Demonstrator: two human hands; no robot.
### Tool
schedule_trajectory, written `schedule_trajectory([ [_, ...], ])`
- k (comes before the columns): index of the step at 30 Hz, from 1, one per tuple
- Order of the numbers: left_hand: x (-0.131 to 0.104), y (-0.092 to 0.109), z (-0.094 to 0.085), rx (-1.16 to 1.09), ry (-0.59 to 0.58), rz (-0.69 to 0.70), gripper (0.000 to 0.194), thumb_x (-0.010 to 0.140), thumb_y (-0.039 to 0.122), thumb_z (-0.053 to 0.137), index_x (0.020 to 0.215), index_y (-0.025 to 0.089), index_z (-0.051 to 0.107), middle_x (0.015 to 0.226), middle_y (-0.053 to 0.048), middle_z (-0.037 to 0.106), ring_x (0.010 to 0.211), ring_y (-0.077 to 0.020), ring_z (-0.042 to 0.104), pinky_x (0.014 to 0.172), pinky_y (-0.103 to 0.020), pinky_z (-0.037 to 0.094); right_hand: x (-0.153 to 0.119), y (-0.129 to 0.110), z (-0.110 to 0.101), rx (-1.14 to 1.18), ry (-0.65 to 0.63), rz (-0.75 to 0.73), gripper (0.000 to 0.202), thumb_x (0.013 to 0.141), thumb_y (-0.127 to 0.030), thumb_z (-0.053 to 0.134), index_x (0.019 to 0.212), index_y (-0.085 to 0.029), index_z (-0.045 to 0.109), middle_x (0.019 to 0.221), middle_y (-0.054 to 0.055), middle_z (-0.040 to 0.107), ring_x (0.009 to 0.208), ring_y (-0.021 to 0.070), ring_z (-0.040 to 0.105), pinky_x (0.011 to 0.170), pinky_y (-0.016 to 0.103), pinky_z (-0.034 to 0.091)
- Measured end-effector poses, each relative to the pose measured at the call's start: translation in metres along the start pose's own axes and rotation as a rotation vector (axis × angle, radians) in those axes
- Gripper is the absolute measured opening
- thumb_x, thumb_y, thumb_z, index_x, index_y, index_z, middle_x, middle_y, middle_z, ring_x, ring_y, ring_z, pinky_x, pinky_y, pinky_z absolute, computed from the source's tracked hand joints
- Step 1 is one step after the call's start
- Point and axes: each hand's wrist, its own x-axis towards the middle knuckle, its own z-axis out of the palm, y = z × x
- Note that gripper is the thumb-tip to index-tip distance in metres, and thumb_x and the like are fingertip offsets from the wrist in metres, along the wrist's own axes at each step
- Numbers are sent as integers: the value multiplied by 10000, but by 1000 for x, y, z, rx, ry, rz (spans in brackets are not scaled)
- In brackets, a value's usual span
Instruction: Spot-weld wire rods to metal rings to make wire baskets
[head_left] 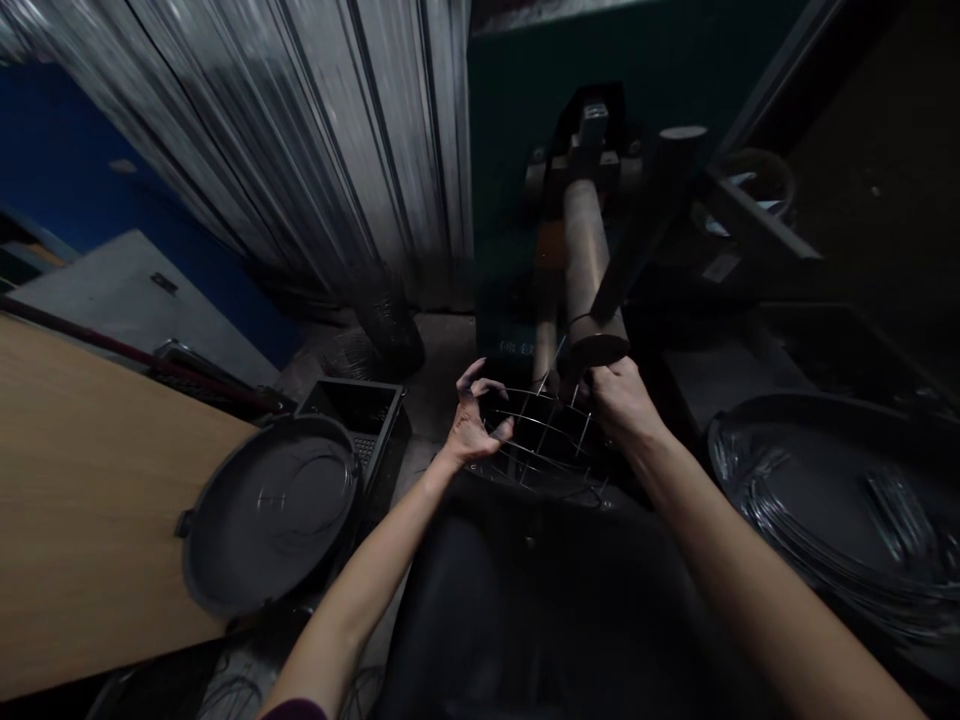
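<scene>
A round metal wire grid (pixel 534 422) of curved and crossing wires sits low in front of me, below the end of a thick metal cylinder (pixel 589 250). My left hand (pixel 480 418) is at the grid's left edge, thumb and fingers curved around its wires with gaps between the fingers. Just under the cylinder's end, my right hand (pixel 621 400) is closed in a fist at the grid's right side. What lies inside that fist is hidden. A thinner rod (pixel 546 345) runs below the cylinder, its tip close to the grid.
The cylinder projects from a green machine (pixel 510 200), with a dark bar (pixel 645 215) slanting across it. To the right, a black tub (pixel 739 410) holds wire rings and short wires. On the left are another black tub (pixel 262 540), a crate (pixel 386 400) and a wooden board (pixel 97 500).
</scene>
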Motion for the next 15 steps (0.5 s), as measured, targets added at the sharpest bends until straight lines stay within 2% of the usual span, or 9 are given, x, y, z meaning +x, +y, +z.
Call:
schedule_trajectory([
  [7,3,-4,-3,12,0,-12,883,652,150,603,1378,243,109,914,-3,518,881,-167,546,883,-392,437,8,7,5,22,-4,0,350,695,-513,620,839,-219,495,495,-65,426,405,112,414,368,233,348],
  [15,8,-5,-4,2,-3,-34,901,653,162,619,1386,235,100,901,-2,518,858,-168,542,859,-390,439,12,7,9,54,-36,43,355,675,-513,639,781,-236,445,517,-45,463,434,136,470,382,266,394],
])
